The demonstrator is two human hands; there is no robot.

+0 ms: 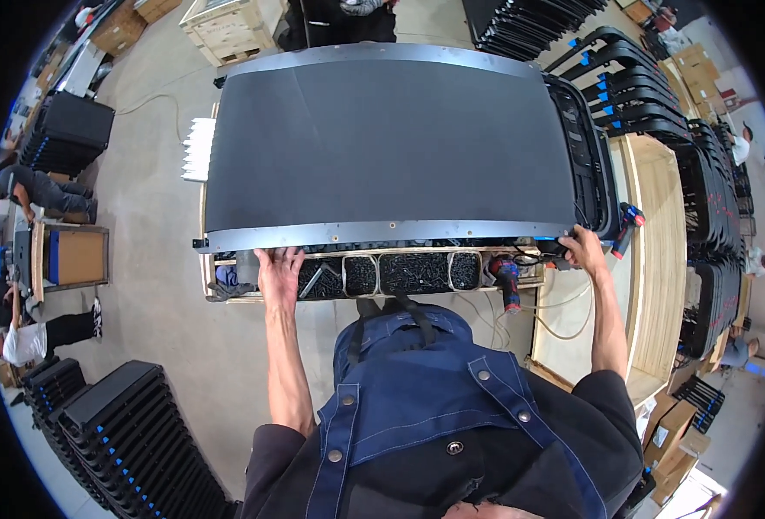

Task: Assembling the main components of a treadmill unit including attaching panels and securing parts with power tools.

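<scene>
In front of me a broad, flat treadmill deck [391,143], black with grey metal rails along its long edges, lies across a wooden bench. At the near rail's left part, my left hand [280,275] holds the edge from below, its fingertips partly hidden. My right hand [583,251] is closed round the near right corner, beside a black frame [603,164] at the deck's end. Below the near rail, a parts tray [404,270] holds many small dark fasteners in compartments. A red and black power drill [505,281] hangs nose-up between my hands.
Another power driver [629,227] sits by an open wooden crate [659,259] on the right. Stacked black frames [642,99] stand behind it. More black stacks [131,432] rise at lower left. Other people [49,195] work at far left; another stands beyond the deck. An air hose [573,324] loops near the crate.
</scene>
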